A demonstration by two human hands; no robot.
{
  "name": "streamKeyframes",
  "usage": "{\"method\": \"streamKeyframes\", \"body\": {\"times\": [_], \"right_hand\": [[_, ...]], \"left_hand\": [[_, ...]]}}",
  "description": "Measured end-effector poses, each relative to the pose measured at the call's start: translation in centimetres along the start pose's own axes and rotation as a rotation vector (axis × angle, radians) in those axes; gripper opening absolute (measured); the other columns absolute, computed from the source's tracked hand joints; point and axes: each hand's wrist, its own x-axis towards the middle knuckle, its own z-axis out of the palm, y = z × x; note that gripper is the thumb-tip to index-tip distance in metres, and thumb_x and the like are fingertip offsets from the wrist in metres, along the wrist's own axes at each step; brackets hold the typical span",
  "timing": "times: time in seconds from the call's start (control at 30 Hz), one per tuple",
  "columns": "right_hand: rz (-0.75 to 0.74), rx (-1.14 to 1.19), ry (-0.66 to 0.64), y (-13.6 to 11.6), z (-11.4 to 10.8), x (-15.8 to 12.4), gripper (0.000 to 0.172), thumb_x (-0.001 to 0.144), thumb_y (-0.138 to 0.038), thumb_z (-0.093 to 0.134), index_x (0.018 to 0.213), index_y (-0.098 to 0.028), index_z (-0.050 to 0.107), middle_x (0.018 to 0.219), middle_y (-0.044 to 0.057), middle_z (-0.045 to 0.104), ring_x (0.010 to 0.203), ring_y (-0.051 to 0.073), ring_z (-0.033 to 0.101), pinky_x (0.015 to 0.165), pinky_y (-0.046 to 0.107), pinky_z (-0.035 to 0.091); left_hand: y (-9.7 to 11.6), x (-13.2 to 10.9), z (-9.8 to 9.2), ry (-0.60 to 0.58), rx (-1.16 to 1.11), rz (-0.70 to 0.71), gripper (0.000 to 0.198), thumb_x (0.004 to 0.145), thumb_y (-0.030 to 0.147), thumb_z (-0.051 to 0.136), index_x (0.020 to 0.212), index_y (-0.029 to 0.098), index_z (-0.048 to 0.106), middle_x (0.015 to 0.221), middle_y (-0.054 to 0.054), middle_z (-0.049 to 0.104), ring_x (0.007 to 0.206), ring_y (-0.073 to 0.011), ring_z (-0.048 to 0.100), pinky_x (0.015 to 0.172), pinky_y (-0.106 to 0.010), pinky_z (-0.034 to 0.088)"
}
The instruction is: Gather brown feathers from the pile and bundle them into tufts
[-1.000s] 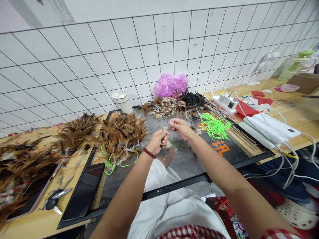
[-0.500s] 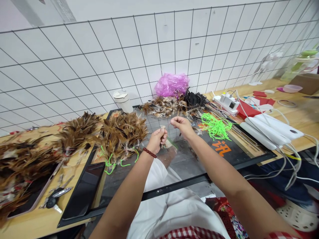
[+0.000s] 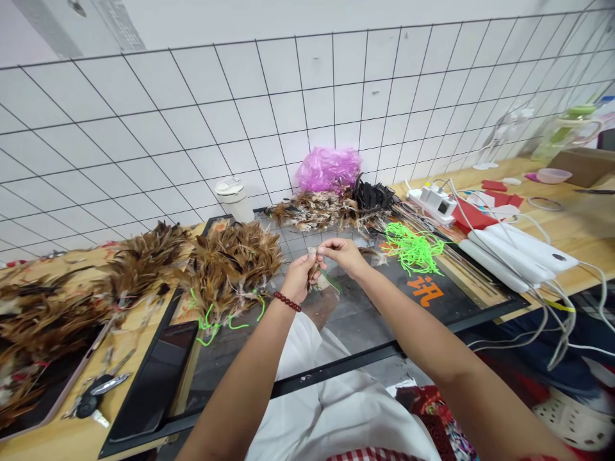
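Observation:
Over the dark cutting mat (image 3: 432, 307), my left hand (image 3: 298, 276) is closed round a small bundle of feathers (image 3: 313, 255), quill ends sticking up. My right hand (image 3: 342, 253) pinches right at the top of that bundle; whatever it holds is too fine to make out. A red bead bracelet (image 3: 287, 301) sits on my left wrist. To the left lies a heap of brown feathers (image 3: 230, 266) with neon green cord among them. To the right lies a loose pile of neon green cords (image 3: 414, 246).
More brown feathers (image 3: 52, 307) cover the left of the wooden table. A dark phone (image 3: 151, 378), keys (image 3: 91, 400), a white cup (image 3: 234, 198), a pink bag (image 3: 328, 168) and mixed feathers (image 3: 331, 206) stand around. White devices with cables (image 3: 519, 253) lie right.
My right hand has come left from a little apart and now meets the top of the bundle in my left hand. The view has shifted slightly.

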Motion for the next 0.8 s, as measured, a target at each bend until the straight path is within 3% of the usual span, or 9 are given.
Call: {"method": "streamKeyframes", "body": {"times": [0.13, 0.23, 0.33, 0.4, 0.53, 0.7, 0.8], "right_hand": [[-0.018, -0.025, 0.038, 0.3, -0.1, 0.2, 0.025, 0.063, -0.038, 0.075, 0.073, -0.017, 0.068, 0.065, 0.000, 0.064, 0.064, 0.011, 0.055, 0.067, 0.026, 0.043], [0.044, 0.055, 0.097, 0.2, -0.5, 0.3, 0.034, 0.060, -0.036, 0.077, 0.087, -0.017, 0.069, 0.066, -0.003, 0.060, 0.058, 0.007, 0.047, 0.058, 0.022, 0.038], [0.218, 0.190, -0.048, -0.3, -0.9, 0.1, 0.048, 0.060, -0.035, 0.079, 0.103, -0.017, 0.067, 0.062, -0.006, 0.057, 0.050, 0.004, 0.039, 0.051, 0.020, 0.032], [0.305, 0.244, -0.189, -0.7, -1.1, -0.2, 0.052, 0.058, -0.034, 0.081, 0.104, -0.016, 0.067, 0.065, -0.004, 0.061, 0.052, 0.004, 0.043, 0.052, 0.019, 0.033], [0.311, 0.265, -0.289, -1.0, -1.2, -0.6, 0.047, 0.056, -0.036, 0.082, 0.096, -0.014, 0.069, 0.068, -0.001, 0.065, 0.060, 0.007, 0.053, 0.057, 0.020, 0.039], [0.234, 0.215, -0.208, -0.5, -0.9, -0.5, 0.032, 0.058, -0.039, 0.080, 0.072, -0.013, 0.068, 0.057, -0.001, 0.062, 0.055, 0.009, 0.054, 0.057, 0.022, 0.042], [0.188, 0.202, -0.137, 0.1, -0.7, -0.4, 0.030, 0.059, -0.040, 0.079, 0.066, -0.014, 0.064, 0.051, -0.003, 0.057, 0.048, 0.009, 0.051, 0.052, 0.023, 0.042]], "left_hand": [[-0.1, -0.1, -0.1, -0.037, -0.024, -0.028, 0.033, 0.070, 0.041, 0.070, 0.075, 0.013, 0.054, 0.054, 0.005, 0.045, 0.040, -0.0029, 0.036, 0.038, -0.015, 0.021], [0.0, -0.2, 0.0, -0.053, -0.057, -0.015, 0.033, 0.069, 0.040, 0.071, 0.072, 0.014, 0.051, 0.051, 0.006, 0.039, 0.041, -0.0026, 0.034, 0.039, -0.014, 0.021], [0.1, -0.2, 0.0, -0.095, -0.082, -0.020, 0.032, 0.070, 0.038, 0.071, 0.071, 0.014, 0.049, 0.051, 0.007, 0.038, 0.041, -0.0022, 0.031, 0.039, -0.013, 0.021], [0.1, -0.3, 0.0, -0.148, -0.092, -0.045, 0.032, 0.070, 0.038, 0.071, 0.069, 0.014, 0.049, 0.050, 0.007, 0.037, 0.040, -0.0021, 0.030, 0.039, -0.013, 0.021], [0.0, -0.4, 0.0, -0.216, -0.087, -0.086, 0.032, 0.071, 0.037, 0.071, 0.068, 0.013, 0.050, 0.050, 0.006, 0.038, 0.040, -0.0021, 0.030, 0.039, -0.014, 0.021], [-0.1, -0.5, 0.2, -0.233, -0.067, -0.101, 0.028, 0.074, 0.035, 0.068, 0.070, 0.013, 0.051, 0.051, 0.005, 0.040, 0.040, -0.0023, 0.032, 0.039, -0.014, 0.022], [-0.1, -0.5, 0.4, -0.198, -0.020, -0.091, 0.025, 0.075, 0.035, 0.066, 0.075, 0.013, 0.054, 0.056, 0.002, 0.049, 0.044, -0.0052, 0.043, 0.041, -0.016, 0.029]]}}
